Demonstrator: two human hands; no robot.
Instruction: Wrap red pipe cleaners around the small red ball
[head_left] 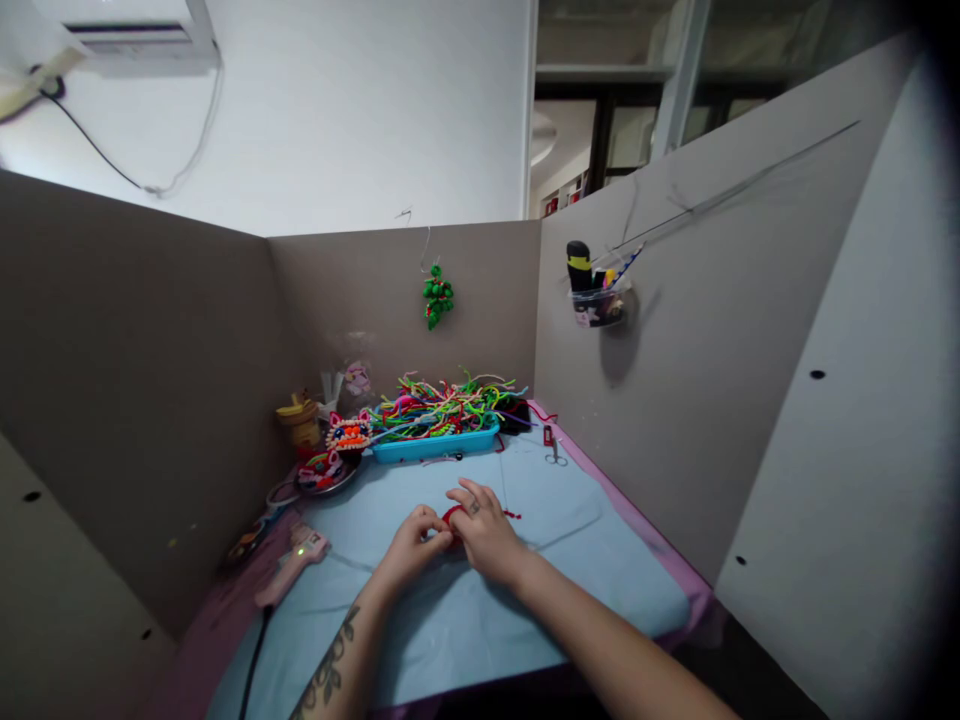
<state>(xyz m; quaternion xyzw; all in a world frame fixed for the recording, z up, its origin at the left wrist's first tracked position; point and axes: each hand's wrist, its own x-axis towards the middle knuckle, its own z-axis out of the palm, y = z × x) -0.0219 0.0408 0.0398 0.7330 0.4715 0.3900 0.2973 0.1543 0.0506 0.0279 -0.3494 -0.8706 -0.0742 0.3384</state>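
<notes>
Both my hands meet over the middle of the pale blue table cover (555,540). Between them is a small piece of red cord (452,514), mostly hidden by my fingers. A thin red end of it sticks out to the right, past my knuckles. My left hand (417,540) pinches the cord between thumb and forefinger. Pressed close beside it, my right hand (484,530), with a ring on one finger, grips the cord from above, its other fingers raised and bent. The exact shape of the red piece cannot be made out.
A blue tray (439,447) heaped with colourful cords stands at the back. Right of it lie small scissors (556,455). A pink corded hot glue gun (292,570) rests at left, near a metal dish (337,482) of cord-made pieces. Grey panels enclose three sides; a pen cup (598,307) hangs right.
</notes>
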